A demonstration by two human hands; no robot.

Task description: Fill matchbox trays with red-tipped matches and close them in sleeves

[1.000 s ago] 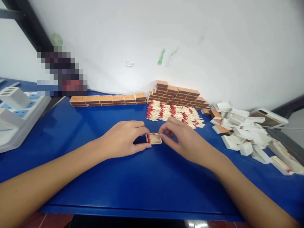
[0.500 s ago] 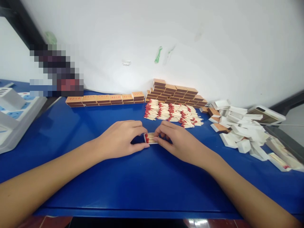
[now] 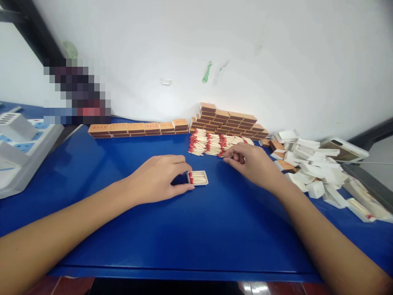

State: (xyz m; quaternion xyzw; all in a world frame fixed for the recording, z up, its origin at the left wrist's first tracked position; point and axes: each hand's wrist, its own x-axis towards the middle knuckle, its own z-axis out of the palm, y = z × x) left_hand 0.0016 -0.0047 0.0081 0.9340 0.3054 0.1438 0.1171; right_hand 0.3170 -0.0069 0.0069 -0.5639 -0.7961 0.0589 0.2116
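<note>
A white matchbox tray (image 3: 206, 183) lies on the blue table, with red-headed matches (image 3: 199, 178) inside it. My left hand (image 3: 162, 177) grips its left end between thumb and fingertips. Farther back and to the right, my right hand (image 3: 250, 162) is at the front edge of a pile of loose matches (image 3: 211, 143). The thumb and index finger there are pinched together, and whatever sits between them, if anything, is too small to make out. That hand and its wrist hide the pile's right part.
Brown matchboxes (image 3: 229, 119) are stacked against the white wall, and a low row of matchboxes (image 3: 135, 129) runs to the left. At right lie heaped white trays (image 3: 307, 159) beside a phone-like device (image 3: 344, 148). A white power strip (image 3: 33, 164) stands on the left.
My right hand has left the tray and moved back and right to the match pile, so the matches in the tray now show. The left hand stays on the tray.
</note>
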